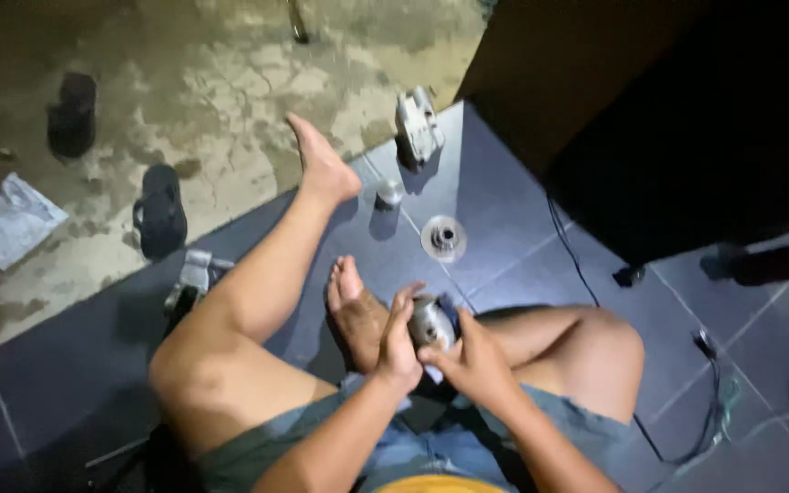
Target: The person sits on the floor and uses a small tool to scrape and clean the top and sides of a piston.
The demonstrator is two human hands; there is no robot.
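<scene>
Seemingly bare metal part [431, 321]; glossy smooth floor tiles [504, 201].

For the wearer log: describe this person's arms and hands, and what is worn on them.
Both arms are bare from the lower edge of the picture to the fingers: no sleeves show. The left hand and right hand wear no gloves. No watch, ring, bracelet or marking can be seen, though dim light and blur could hide small ones.
</scene>
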